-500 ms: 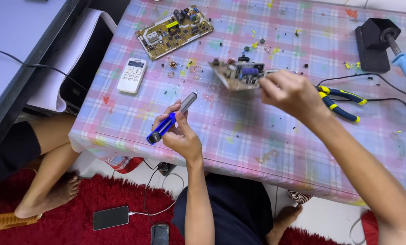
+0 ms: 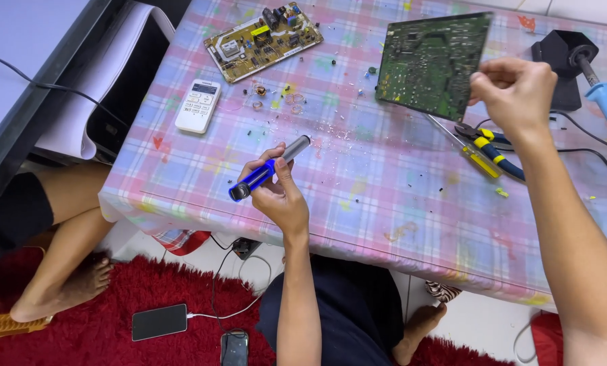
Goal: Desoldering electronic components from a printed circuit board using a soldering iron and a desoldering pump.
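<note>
Above the table point(image 2: 358, 203), the right hand point(image 2: 514, 91) has lifted the green board point(image 2: 429, 64) upright, pinching its edge; the left hand point(image 2: 280, 193) still clasps the pump point(image 2: 269, 168).

Your left hand point(image 2: 280, 193) is raised near the middle of the view, its forearm coming straight up from the near edge. The fingers are curled shut around something, thumb point(image 2: 284, 177) pressed along the top, knuckles turned to the left. Your right hand point(image 2: 514, 91) is lifted higher and farther, on the right, its forearm running in from the near right corner and rising to a bent wrist. Its fingers are pinched together with the thumb, pointing left, and the back of the hand faces you.
</note>
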